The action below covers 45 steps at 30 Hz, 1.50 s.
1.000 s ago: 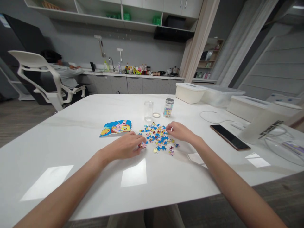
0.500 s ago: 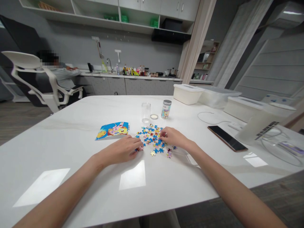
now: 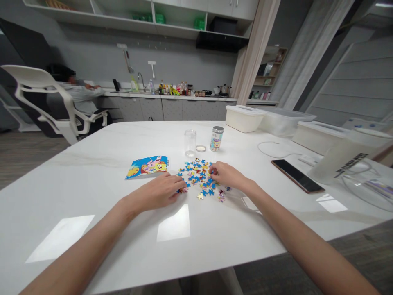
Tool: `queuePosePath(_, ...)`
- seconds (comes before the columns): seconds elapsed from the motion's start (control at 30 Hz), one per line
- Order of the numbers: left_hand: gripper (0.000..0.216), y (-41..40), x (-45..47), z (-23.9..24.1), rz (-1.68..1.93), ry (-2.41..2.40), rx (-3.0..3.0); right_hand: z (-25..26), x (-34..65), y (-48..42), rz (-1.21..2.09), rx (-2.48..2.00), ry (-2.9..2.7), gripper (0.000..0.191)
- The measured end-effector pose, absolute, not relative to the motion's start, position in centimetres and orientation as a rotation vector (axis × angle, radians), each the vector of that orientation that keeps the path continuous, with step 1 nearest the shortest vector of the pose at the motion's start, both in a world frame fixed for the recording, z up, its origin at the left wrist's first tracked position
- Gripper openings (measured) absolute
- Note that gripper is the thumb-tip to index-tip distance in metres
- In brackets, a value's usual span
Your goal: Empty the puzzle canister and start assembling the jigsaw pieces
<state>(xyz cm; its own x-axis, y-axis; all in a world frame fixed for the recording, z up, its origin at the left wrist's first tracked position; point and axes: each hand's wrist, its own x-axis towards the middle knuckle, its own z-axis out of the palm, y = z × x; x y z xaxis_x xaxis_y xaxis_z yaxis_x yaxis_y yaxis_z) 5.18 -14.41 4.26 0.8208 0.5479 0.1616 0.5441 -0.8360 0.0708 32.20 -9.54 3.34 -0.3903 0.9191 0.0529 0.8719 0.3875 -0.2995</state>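
Observation:
Loose jigsaw puzzle pieces (image 3: 196, 166), blue, yellow, red and pink, lie scattered in a pile on the white table. My left hand (image 3: 161, 190) is at the pile's left edge, fingers curled together over a few pinkish puzzle pieces (image 3: 183, 190). On the right side, my right hand (image 3: 225, 174) has thumb and forefinger pinched at the pile; whatever is between the fingertips is mostly hidden, seemingly a puzzle piece. A glossy picture sheet (image 3: 147, 167) of cartoon figures lies beyond my left hand. Behind the pile stand a clear jar (image 3: 190, 143) and a printed can (image 3: 216, 139), with a round lid (image 3: 200, 148) between them.
A phone (image 3: 297, 176), a white cable (image 3: 270, 155) and a translucent pitcher (image 3: 346, 159) are at the right. White lidded boxes (image 3: 245, 119) line the table's far right. Beyond the far left edge, a person (image 3: 81, 98) sits in a white-framed chair (image 3: 58, 110).
The whole view has shifted slightly. Both hands remain at the pile in nearly the same places, with only small finger movement.

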Motion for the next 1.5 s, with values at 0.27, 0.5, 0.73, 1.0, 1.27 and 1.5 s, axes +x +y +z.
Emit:
queuePosePath(0.27,0.016,-14.8,5.4,4.6,0.203,0.888,3.013,3.6,32.0,-9.8,0.373,-1.552,-2.452,0.014)
queuePosePath(0.5,0.026,-15.5,5.6,5.3,0.186,0.860,3.010,3.6,32.1,-9.8,0.320,-1.501,-2.463,0.013)
queuePosePath(0.73,0.012,-15.4,6.1,4.8,0.125,0.891,3.060,4.0,31.9,-10.1,0.456,-1.496,-2.374,0.025)
queuePosePath(1.0,0.029,-16.1,7.4,4.6,0.125,0.710,3.149,5.4,31.5,-10.7,1.018,-1.238,-2.366,0.014)
queuePosePath(1.27,0.012,-15.7,7.1,4.8,0.154,0.751,3.163,6.2,31.2,-11.9,1.199,-1.164,-2.507,0.014)
queuePosePath(1.5,0.013,-15.6,6.8,4.9,0.127,0.795,3.197,5.3,31.1,-12.1,1.253,-1.198,-2.505,0.018)
